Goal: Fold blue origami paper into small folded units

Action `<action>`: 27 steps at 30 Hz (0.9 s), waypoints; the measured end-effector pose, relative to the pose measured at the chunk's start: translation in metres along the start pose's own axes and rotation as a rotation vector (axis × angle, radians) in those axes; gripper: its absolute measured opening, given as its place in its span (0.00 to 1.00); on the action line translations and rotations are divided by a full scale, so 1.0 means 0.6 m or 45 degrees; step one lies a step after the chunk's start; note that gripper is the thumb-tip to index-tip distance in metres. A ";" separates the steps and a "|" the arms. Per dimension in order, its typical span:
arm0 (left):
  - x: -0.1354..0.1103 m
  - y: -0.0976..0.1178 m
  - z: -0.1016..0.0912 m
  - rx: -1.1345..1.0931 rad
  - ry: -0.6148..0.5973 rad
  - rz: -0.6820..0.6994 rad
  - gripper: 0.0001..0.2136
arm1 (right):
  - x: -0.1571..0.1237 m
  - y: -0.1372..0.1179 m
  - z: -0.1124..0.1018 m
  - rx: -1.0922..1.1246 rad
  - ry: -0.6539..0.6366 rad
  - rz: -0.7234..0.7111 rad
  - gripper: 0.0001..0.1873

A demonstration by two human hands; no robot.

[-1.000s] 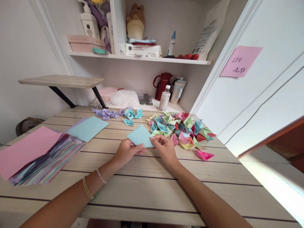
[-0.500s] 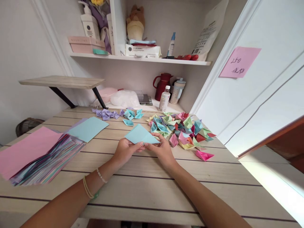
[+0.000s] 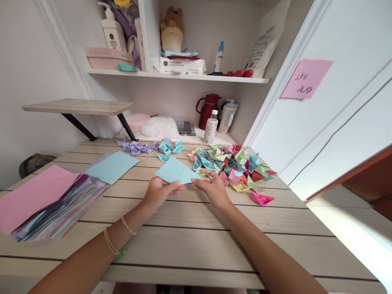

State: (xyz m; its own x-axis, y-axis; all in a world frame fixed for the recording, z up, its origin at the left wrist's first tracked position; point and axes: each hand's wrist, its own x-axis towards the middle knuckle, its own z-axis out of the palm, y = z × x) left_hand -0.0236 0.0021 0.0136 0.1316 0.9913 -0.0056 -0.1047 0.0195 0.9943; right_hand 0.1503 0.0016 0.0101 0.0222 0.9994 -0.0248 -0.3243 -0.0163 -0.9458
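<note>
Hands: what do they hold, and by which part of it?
Both hold one folded blue paper: the left hand pinches its near edge, the right hand its right corner.

On the table (image 3: 196, 241), a stack of sheets (image 3: 58, 212) lies at the left edge, with a single sheet (image 3: 112, 166) just behind it. A row of folded pieces (image 3: 143, 147) runs along the far edge, and a heap of folded pieces (image 3: 235, 165) sits toward the far right corner, with a stray piece (image 3: 261, 199) before it. Over the middle, between stack and heap, the left hand (image 3: 159, 192) and right hand (image 3: 214, 190) hold a folded sheet (image 3: 174, 171).
</note>
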 end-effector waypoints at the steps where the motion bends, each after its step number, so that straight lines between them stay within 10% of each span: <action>1: 0.000 0.002 -0.001 -0.004 0.017 0.000 0.14 | 0.001 -0.005 -0.003 0.010 0.008 -0.007 0.32; 10: 0.005 0.009 -0.017 0.006 0.090 0.008 0.12 | 0.026 -0.041 -0.052 -0.110 0.352 -0.291 0.27; 16: -0.002 -0.005 -0.004 0.105 -0.184 -0.017 0.12 | -0.007 -0.021 -0.009 -0.508 -0.443 -0.102 0.16; 27: 0.003 -0.002 -0.006 0.053 -0.106 -0.103 0.14 | -0.011 0.020 0.009 -0.143 -0.403 0.082 0.20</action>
State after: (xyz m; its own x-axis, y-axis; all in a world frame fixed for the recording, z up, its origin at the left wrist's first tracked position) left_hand -0.0266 0.0041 0.0118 0.2192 0.9725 -0.0792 -0.0492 0.0921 0.9945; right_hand 0.1413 -0.0049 0.0005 -0.2956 0.9553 -0.0003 -0.2093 -0.0650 -0.9757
